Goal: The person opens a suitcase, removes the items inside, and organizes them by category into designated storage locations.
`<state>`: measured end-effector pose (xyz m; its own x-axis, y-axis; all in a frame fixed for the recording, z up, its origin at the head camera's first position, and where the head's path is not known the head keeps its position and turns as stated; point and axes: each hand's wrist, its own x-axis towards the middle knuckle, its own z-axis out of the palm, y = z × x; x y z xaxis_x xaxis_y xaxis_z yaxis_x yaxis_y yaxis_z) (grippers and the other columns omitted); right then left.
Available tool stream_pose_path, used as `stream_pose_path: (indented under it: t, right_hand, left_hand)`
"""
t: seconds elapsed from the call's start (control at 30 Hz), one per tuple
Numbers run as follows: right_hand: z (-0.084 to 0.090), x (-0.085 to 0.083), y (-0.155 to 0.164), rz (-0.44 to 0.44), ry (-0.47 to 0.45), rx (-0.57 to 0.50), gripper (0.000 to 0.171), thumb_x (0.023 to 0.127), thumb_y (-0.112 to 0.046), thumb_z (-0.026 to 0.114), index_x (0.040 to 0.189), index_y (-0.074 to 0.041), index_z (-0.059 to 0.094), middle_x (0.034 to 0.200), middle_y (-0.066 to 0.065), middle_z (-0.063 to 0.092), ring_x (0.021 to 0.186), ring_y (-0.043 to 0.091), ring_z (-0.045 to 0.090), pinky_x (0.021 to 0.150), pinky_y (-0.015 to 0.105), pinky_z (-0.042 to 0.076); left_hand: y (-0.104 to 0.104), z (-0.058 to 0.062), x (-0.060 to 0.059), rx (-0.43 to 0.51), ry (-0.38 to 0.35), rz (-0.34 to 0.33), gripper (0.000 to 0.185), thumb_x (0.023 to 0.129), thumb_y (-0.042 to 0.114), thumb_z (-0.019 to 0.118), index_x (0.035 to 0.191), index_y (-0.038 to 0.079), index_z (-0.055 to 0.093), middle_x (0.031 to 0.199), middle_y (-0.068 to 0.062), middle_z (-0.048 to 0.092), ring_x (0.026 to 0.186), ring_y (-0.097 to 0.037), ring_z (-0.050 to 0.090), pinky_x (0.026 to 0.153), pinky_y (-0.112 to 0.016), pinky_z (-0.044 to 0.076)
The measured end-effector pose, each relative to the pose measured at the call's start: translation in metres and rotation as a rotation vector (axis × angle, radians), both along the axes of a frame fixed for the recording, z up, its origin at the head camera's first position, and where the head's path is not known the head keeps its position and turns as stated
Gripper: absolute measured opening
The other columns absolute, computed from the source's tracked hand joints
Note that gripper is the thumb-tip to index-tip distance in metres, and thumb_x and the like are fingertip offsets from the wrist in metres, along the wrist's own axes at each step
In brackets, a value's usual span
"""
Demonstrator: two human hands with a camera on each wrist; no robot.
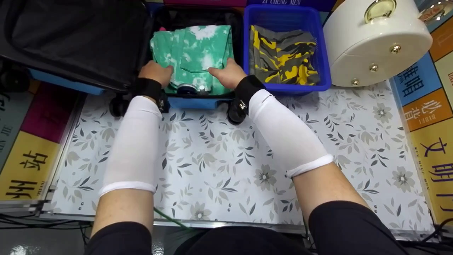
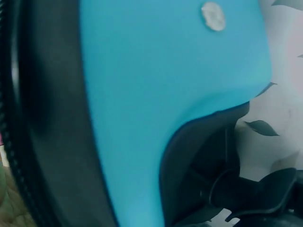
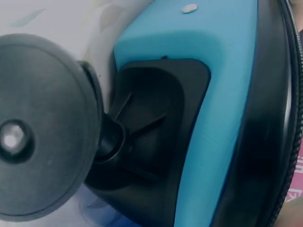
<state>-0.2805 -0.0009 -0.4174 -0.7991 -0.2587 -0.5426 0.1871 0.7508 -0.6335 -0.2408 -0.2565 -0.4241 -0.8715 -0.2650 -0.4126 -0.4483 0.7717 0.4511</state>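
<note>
A folded green-and-white tie-dye garment (image 1: 201, 46) lies in one half of an opened suitcase, whose blue shell (image 2: 137, 94) and black zipped edge fill much of the left wrist view. At the garment's left front corner, my left hand (image 1: 157, 72) holds its edge, thumb on the cloth. Opposite it, my right hand (image 1: 229, 74) grips the right front edge, thumb pointing inward over the fabric. Most of the fingers are hidden at the sides. Between the hands, a small round dark-topped item (image 1: 187, 89) sits at the suitcase's front edge.
The black suitcase lid (image 1: 74, 39) lies folded out on the left. To the right, a blue basket (image 1: 286, 16) contains a yellow-and-grey camouflage garment (image 1: 283, 56). Beyond it stands a white rounded case (image 1: 375, 46). A suitcase wheel (image 3: 42, 127) juts over the floral tabletop (image 1: 212, 159).
</note>
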Motion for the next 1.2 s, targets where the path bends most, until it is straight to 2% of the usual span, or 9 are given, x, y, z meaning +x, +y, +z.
stream_pose_path:
  t: [0.13, 0.27, 0.47, 0.67, 0.83, 0.93, 0.97, 1.1, 1.2]
  right_hand:
    - [0.002, -0.004, -0.002, 0.045, -0.022, 0.071, 0.1, 0.104, -0.064, 0.047, 0.17, -0.012, -0.007, 0.18, 0.005, -0.001, 0.166, 0.019, 0.009, 0.132, 0.031, 0.02]
    - [0.001, -0.008, -0.005, 0.08, -0.037, 0.112, 0.094, 0.106, -0.063, 0.043, 0.17, -0.012, -0.001, 0.18, 0.005, 0.001, 0.165, 0.02, 0.012, 0.132, 0.032, 0.022]
    - [-0.003, -0.015, -0.012, 0.128, -0.05, 0.138, 0.079, 0.108, -0.06, 0.043, 0.169, -0.013, 0.024, 0.176, 0.005, 0.023, 0.157, 0.019, 0.035, 0.124, 0.031, 0.034]
    - [-0.013, -0.022, -0.015, 0.084, -0.028, 0.132, 0.079, 0.106, -0.057, 0.047, 0.166, -0.009, 0.03, 0.175, 0.008, 0.028, 0.155, 0.018, 0.038, 0.122, 0.028, 0.037]
    - [-0.025, -0.023, -0.013, 0.022, 0.029, 0.077, 0.066, 0.105, -0.053, 0.052, 0.15, -0.005, 0.052, 0.158, 0.011, 0.049, 0.122, 0.018, 0.056, 0.097, 0.022, 0.043]
    - [-0.031, -0.023, -0.013, 0.005, 0.071, 0.064, 0.049, 0.104, -0.051, 0.054, 0.123, -0.006, 0.061, 0.135, 0.01, 0.058, 0.093, 0.016, 0.054, 0.083, 0.023, 0.041]
    - [-0.031, -0.023, -0.014, -0.009, 0.075, 0.056, 0.05, 0.104, -0.05, 0.055, 0.125, -0.006, 0.06, 0.136, 0.01, 0.058, 0.093, 0.016, 0.054, 0.083, 0.023, 0.04]
    - [-0.031, -0.022, -0.014, -0.059, 0.083, 0.017, 0.07, 0.103, -0.049, 0.057, 0.155, -0.004, 0.046, 0.159, 0.012, 0.049, 0.122, 0.016, 0.059, 0.099, 0.021, 0.045]
    - [-0.028, -0.021, -0.012, -0.071, 0.069, -0.016, 0.089, 0.103, -0.05, 0.058, 0.168, -0.005, 0.019, 0.175, 0.01, 0.027, 0.156, 0.019, 0.037, 0.121, 0.025, 0.037]
  left_hand:
    - [0.003, -0.004, 0.0, -0.014, -0.023, -0.012, 0.087, 0.105, 0.06, 0.041, 0.166, -0.001, 0.024, 0.168, -0.022, 0.037, 0.148, -0.038, 0.046, 0.121, -0.047, 0.041]
    - [0.005, -0.009, 0.001, -0.057, -0.019, -0.008, 0.092, 0.101, 0.061, 0.051, 0.165, 0.0, 0.026, 0.164, -0.028, 0.037, 0.149, -0.044, 0.04, 0.123, -0.052, 0.037]
    - [0.01, -0.017, 0.001, -0.149, -0.013, 0.029, 0.086, 0.098, 0.059, 0.059, 0.159, 0.002, 0.04, 0.161, -0.029, 0.03, 0.149, -0.045, 0.027, 0.122, -0.055, 0.033]
    - [0.011, -0.02, -0.001, -0.132, 0.007, 0.03, 0.089, 0.097, 0.054, 0.066, 0.16, -0.002, 0.036, 0.158, -0.029, 0.035, 0.147, -0.045, 0.037, 0.122, -0.054, 0.037]
    - [0.01, -0.02, -0.002, -0.106, 0.013, 0.012, 0.089, 0.096, 0.054, 0.067, 0.158, -0.004, 0.04, 0.156, -0.029, 0.042, 0.143, -0.044, 0.044, 0.121, -0.053, 0.039]
    - [0.009, -0.02, -0.003, -0.111, 0.011, 0.0, 0.089, 0.096, 0.057, 0.066, 0.158, -0.001, 0.042, 0.156, -0.028, 0.042, 0.144, -0.045, 0.044, 0.12, -0.055, 0.038]
    - [0.009, -0.019, -0.004, -0.117, 0.009, -0.002, 0.089, 0.096, 0.059, 0.065, 0.158, -0.001, 0.042, 0.157, -0.028, 0.042, 0.144, -0.045, 0.043, 0.12, -0.056, 0.038]
    - [0.01, -0.017, -0.005, -0.141, 0.012, -0.019, 0.088, 0.095, 0.059, 0.064, 0.159, 0.003, 0.042, 0.157, -0.026, 0.041, 0.145, -0.044, 0.039, 0.121, -0.058, 0.036]
    - [0.009, -0.015, -0.005, -0.102, 0.022, -0.042, 0.087, 0.097, 0.056, 0.064, 0.16, 0.002, 0.039, 0.159, -0.027, 0.04, 0.147, -0.043, 0.039, 0.122, -0.056, 0.035]
